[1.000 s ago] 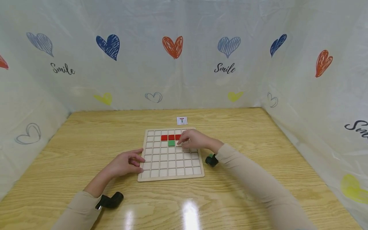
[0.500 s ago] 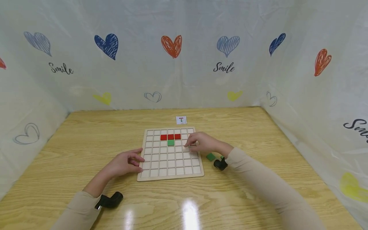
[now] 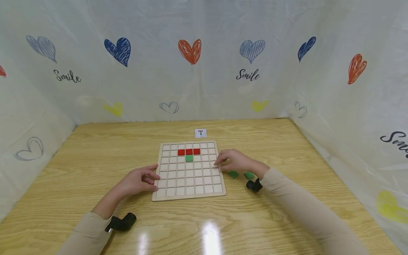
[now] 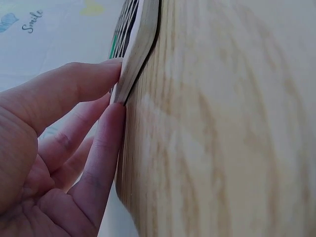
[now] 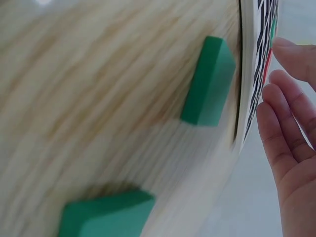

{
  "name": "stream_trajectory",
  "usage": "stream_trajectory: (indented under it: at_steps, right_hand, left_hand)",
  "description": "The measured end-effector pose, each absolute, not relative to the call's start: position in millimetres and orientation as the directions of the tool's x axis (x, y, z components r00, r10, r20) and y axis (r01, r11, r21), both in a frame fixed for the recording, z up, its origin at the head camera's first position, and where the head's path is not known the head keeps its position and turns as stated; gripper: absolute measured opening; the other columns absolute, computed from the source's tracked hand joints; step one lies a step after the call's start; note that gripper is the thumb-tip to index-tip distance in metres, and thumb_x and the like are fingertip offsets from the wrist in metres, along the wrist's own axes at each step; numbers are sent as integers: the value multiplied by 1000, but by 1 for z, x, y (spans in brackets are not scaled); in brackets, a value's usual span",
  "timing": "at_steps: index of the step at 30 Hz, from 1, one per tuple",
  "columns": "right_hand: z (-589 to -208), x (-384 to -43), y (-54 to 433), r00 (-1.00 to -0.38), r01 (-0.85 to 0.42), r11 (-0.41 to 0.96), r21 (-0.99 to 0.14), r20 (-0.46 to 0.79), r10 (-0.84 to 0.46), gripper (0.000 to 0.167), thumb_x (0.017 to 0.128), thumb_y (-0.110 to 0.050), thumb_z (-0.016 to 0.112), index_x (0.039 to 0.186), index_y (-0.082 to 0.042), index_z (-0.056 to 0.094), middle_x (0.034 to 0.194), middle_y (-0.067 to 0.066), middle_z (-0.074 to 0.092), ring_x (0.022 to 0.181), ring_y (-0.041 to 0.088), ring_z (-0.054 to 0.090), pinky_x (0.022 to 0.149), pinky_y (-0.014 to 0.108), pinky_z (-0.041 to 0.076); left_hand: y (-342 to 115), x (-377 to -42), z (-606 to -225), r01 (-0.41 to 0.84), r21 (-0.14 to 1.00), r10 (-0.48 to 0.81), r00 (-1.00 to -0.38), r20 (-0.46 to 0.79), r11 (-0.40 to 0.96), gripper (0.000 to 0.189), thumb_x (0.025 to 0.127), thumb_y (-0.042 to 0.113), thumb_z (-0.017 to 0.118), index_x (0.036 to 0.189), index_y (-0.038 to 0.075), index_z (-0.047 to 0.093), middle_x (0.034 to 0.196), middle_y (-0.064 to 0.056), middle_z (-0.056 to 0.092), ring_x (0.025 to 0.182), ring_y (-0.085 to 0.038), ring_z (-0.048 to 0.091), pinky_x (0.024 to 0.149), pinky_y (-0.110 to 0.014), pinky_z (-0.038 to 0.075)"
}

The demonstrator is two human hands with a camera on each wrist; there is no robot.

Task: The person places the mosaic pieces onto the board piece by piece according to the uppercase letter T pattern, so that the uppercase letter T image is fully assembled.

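A wooden grid board (image 3: 180, 191) lies on the table. Three red square tiles (image 3: 189, 152) form a row in it, with one green tile (image 3: 189, 158) directly below the middle one. My left hand (image 3: 138, 182) touches the board's left edge, fingers loosely bent; the left wrist view has the thumb (image 4: 74, 91) against the rim. Over the right edge of the board hovers my right hand (image 3: 236, 161), relaxed and holding nothing. Two loose green tiles lie on the table beneath the right wrist: one nearer the board (image 5: 210, 81), the other farther out (image 5: 108, 215).
Behind the board lies a small printed card (image 3: 200, 133) with a T-shaped pattern on a grid. Black wrist mounts (image 3: 122, 222) stick out from both sleeves, the right one low beside the loose tiles. A white curtain with hearts (image 3: 189, 51) closes off the table's back and sides.
My right hand has drawn back rightward from beside the green tile to the board's right edge, uncovering the row of red tiles and the loose green tiles. The left hand stays put.
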State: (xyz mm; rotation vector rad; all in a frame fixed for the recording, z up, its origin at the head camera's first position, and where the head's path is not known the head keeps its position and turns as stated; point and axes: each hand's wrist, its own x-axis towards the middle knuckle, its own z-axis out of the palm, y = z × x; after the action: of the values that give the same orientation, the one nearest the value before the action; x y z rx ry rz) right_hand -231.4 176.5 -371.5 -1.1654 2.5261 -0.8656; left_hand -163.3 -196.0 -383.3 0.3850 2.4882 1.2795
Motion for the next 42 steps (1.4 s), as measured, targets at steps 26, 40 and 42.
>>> stream_trajectory:
  at_steps: [26, 40, 42]
  right_hand:
    - [-374, -219, 209, -651, -650, 504, -569, 74, -755, 21, 81, -6, 72, 101, -3, 71, 98, 2, 63, 91, 19, 59, 81, 33, 48]
    - [-378, -211, 223, -637, -650, 485, -585, 72, -767, 21, 80, -4, 73, 100, -4, 71, 99, 1, 64, 93, 17, 59, 83, 33, 47]
    - [-378, -211, 224, -633, -648, 478, -592, 70, -771, 20, 79, -3, 72, 99, -4, 71, 100, 2, 65, 94, 18, 59, 84, 34, 47]
  left_hand:
    - [-198, -163, -383, 126, 832, 407, -904, -128, 540, 31, 74, 13, 79, 100, 0, 67, 144, -24, 32, 89, -19, 60, 73, -25, 48]
    - [-198, -163, -382, 122, 820, 395, -909, -133, 559, 31, 74, 14, 79, 100, 1, 68, 144, -22, 33, 89, -18, 59, 74, -25, 48]
    - [-198, -163, -382, 121, 821, 395, -909, -135, 558, 31, 74, 14, 79, 100, 1, 68, 144, -22, 33, 89, -18, 59, 74, -25, 48]
